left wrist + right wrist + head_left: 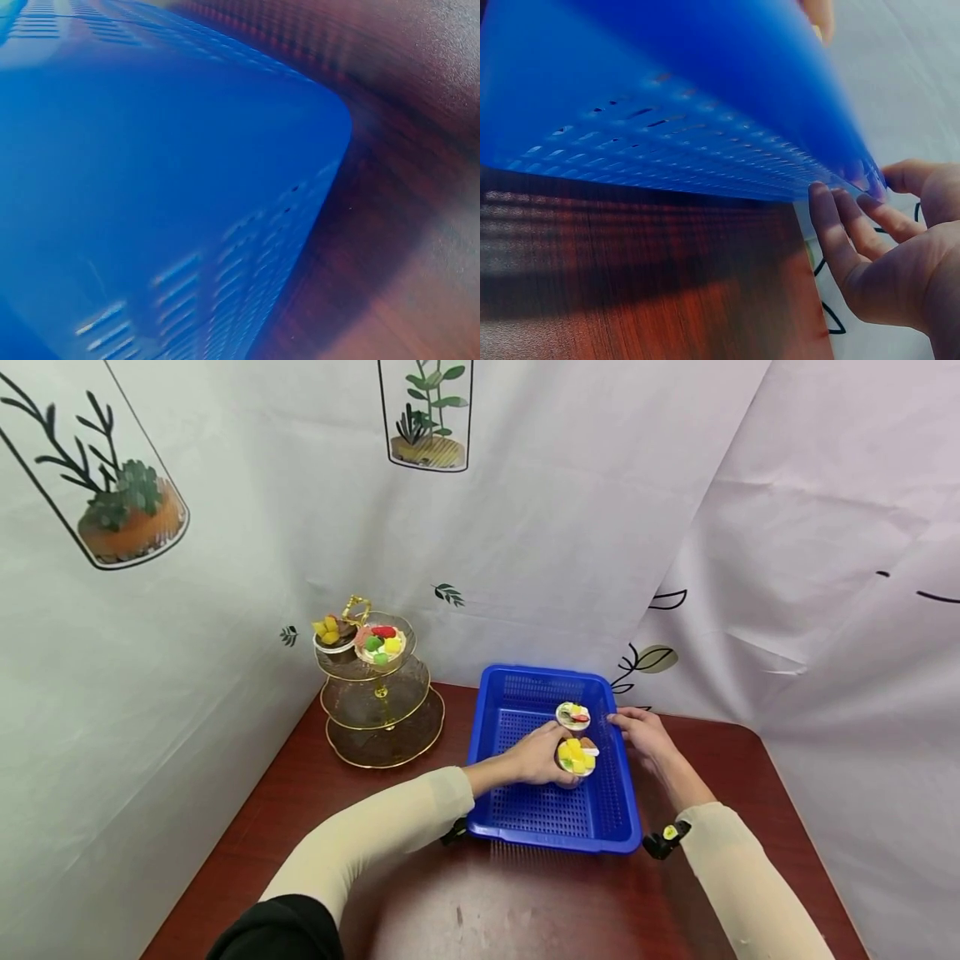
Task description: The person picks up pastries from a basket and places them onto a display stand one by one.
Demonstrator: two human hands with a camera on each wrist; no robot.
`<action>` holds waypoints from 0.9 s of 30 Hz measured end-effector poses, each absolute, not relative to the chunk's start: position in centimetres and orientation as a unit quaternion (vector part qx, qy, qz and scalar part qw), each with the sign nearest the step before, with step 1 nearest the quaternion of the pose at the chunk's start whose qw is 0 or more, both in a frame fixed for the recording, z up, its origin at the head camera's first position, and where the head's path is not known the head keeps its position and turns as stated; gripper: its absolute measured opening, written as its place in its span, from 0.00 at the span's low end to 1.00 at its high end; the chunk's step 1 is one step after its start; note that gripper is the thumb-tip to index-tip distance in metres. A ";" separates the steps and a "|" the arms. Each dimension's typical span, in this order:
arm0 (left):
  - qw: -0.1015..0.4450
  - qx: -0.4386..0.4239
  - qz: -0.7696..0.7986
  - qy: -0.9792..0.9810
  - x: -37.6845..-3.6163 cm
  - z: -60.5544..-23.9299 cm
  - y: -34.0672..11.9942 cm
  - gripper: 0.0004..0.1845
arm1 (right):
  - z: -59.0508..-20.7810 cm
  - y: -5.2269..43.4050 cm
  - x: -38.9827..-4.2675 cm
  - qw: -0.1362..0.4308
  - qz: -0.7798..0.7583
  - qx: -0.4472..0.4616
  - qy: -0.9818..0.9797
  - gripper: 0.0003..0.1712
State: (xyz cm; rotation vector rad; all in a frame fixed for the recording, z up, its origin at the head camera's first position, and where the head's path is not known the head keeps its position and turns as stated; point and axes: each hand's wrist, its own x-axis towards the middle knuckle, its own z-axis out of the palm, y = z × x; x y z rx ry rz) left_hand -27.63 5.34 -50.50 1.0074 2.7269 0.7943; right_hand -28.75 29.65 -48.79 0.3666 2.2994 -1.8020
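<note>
Your left hand (536, 758) is inside the blue basket (525, 814), its fingers curled round a fruit tart (577, 757) topped with yellow pieces. The tart sits low in the basket, at about 3 o'clock from the basket's middle, close to the right wall. A second tart (573, 716) lies just beyond it at 12 o'clock, near the far right corner, apart from both hands.

Your right hand (643, 733) rests on the basket's right rim, at 3 o'clock from the second tart. The right wrist view shows its fingers (840, 240) straight and laid against the outside of the basket's wall (705, 112), thumb over the rim; they hold nothing.

The left wrist view shows only the basket's blurred blue wall (150, 187) and the table (420, 225) beside it; your left hand is out of sight there.

The basket stands on a dark red wooden table (315, 793). At 9 o'clock from the basket, toward the table's far left corner, stands a three-tier stand (382, 714) with gold rims. Its top tier carries two more tarts (381, 643), one with fruit in several colours, one darker with yellow pieces. The lower two tiers look bare from here.
</note>
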 end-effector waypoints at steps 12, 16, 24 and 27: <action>0.041 0.372 0.280 0.884 -26.6 -48.2 3.5 0.39 | -48.9 29.7 -28.6 0.097 -0.606 0.129 0.779 0.29; 0.019 0.377 0.299 0.876 -26.2 -47.6 2.4 0.39 | -48.9 29.8 -28.7 0.097 -0.606 0.127 0.779 0.29; -0.006 0.373 0.321 0.870 -25.7 -46.6 -0.1 0.38 | -48.7 29.8 -28.8 0.097 -0.607 0.120 0.779 0.28; -0.009 0.370 0.327 0.869 -25.6 -46.1 -0.9 0.38 | -48.8 29.8 -28.8 0.098 -0.610 0.120 0.777 0.28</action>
